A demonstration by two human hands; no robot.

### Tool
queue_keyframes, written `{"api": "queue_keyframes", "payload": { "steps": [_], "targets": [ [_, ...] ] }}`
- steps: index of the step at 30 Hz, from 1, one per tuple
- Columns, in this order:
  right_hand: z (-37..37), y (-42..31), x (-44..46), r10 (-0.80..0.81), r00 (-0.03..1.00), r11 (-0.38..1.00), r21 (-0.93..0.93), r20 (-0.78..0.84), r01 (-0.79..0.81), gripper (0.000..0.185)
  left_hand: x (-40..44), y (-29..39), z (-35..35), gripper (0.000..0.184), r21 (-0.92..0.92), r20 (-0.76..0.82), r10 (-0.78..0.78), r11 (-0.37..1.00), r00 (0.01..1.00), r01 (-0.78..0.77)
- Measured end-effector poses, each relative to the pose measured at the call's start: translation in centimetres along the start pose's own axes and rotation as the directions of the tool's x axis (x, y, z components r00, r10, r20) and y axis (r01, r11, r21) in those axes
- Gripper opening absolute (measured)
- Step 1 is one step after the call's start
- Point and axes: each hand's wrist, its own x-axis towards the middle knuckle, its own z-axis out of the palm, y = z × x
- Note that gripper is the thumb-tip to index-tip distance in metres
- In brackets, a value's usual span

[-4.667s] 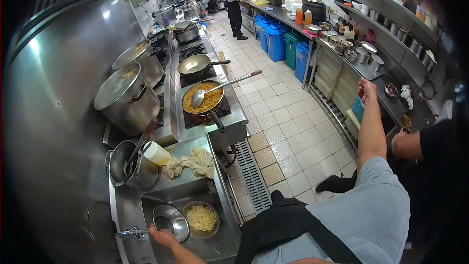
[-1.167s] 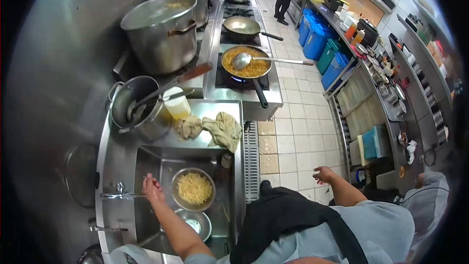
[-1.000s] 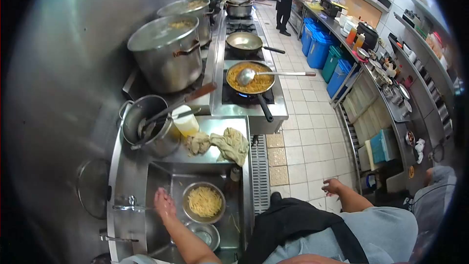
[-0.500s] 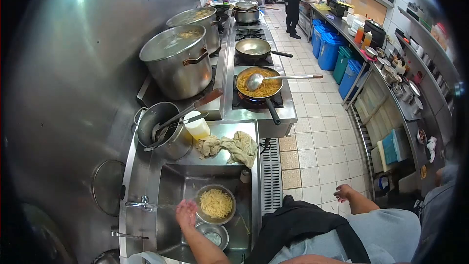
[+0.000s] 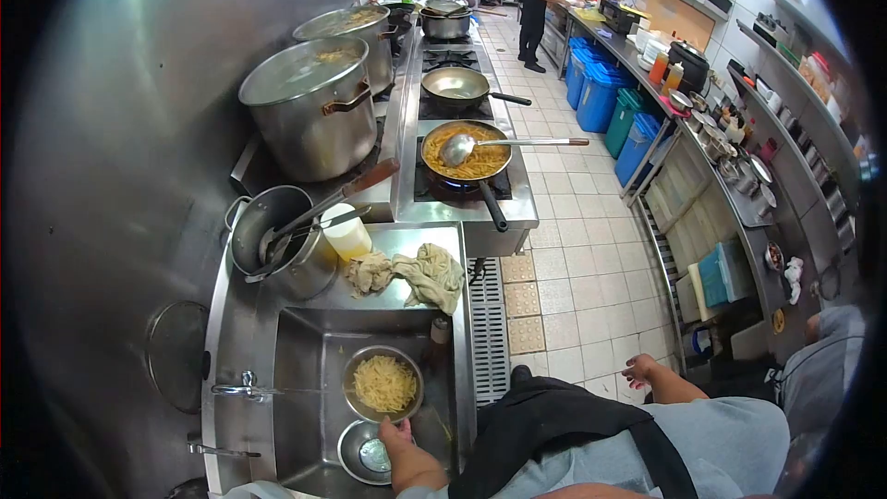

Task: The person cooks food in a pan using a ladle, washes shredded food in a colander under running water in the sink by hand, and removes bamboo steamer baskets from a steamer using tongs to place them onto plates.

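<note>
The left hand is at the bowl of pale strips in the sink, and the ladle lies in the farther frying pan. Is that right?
Not quite: in the head view the ladle lies in the nearer frying pan, the one holding food. The left hand is at the bowl of pale strips in the sink, as stated.

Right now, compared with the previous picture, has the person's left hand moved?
Yes. Judged against the faucet, the left hand has moved rightward, farther from it, to the near edge of the bowl.
</note>
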Motion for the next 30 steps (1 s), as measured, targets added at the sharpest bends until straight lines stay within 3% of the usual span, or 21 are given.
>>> {"api": "queue_keyframes", "payload": {
  "steps": [1, 3, 6, 7, 8, 12, 15, 18, 23, 27, 30],
  "targets": [
    [-0.2, 0.5, 0.1, 0.037, 0.999, 0.999, -0.004, 0.014, -0.037, 0.051, 1.1, -0.6, -0.2, 0.040, 0.002, 0.001, -0.008, 1.000, 1.000, 0.008],
    [-0.3, 0.0, 0.4, 0.056, 0.998, 0.998, 0.002, 0.022, -0.056, 0.051, 2.7, -0.7, 0.4, 0.027, 0.007, -0.140, 0.009, 1.000, 0.990, -0.009],
    [-0.8, 0.7, 0.0, 0.081, 0.996, 0.997, 0.006, 0.028, -0.081, 0.051, 3.8, -0.6, 0.9, 0.020, 0.066, -0.126, 0.022, 0.998, 0.992, -0.014],
    [-0.8, 0.9, 0.6, 0.060, 0.998, 0.992, 0.112, 0.036, -0.064, 0.051, 3.3, -0.2, 1.6, 0.019, 0.141, -0.150, 0.045, 0.990, 0.988, -0.024],
    [-0.7, 1.0, 0.9, 0.039, 0.998, 0.974, 0.222, 0.040, -0.047, 0.050, 2.6, 0.0, 2.0, 0.018, 0.119, -0.048, 0.011, 0.993, 0.999, -0.005],
    [0.6, -1.6, -1.3, -0.023, 1.000, 0.997, 0.067, -0.008, 0.024, 0.050, 2.5, 1.4, 3.4, 0.018, 0.254, -0.130, -0.017, 0.966, 0.991, 0.050],
    [0.8, -1.9, -1.2, -0.062, 0.998, 0.998, 0.036, 0.016, 0.061, 0.052, 4.0, 1.7, 3.4, 0.021, 0.281, -0.028, -0.003, 0.960, 1.000, 0.011],
    [0.9, -2.1, -0.1, -0.050, 0.999, 0.998, 0.046, 0.017, 0.049, 0.052, 4.3, 2.4, 3.2, 0.024, 0.183, -0.068, 0.013, 0.983, 0.998, 0.000],
    [0.8, -2.4, 0.5, -0.055, 0.997, 0.998, 0.037, 0.056, 0.053, 0.055, -2.2, 3.5, 3.5, 0.024, 0.121, -0.094, 0.110, 0.988, 0.989, -0.098],
    [0.4, -5.0, 3.5, -0.087, 0.988, 0.996, 0.003, 0.128, 0.087, 0.056, -6.2, 3.8, 4.8, 0.023, -0.061, 0.063, 0.216, 0.975, 0.974, -0.212],
    [0.2, -9.2, 4.8, -0.184, 0.962, 0.956, -0.191, 0.201, 0.223, 0.055, -9.6, 3.4, 5.7, 0.022, -0.191, 0.021, 0.303, 0.937, 0.953, -0.293]
  ]
}}
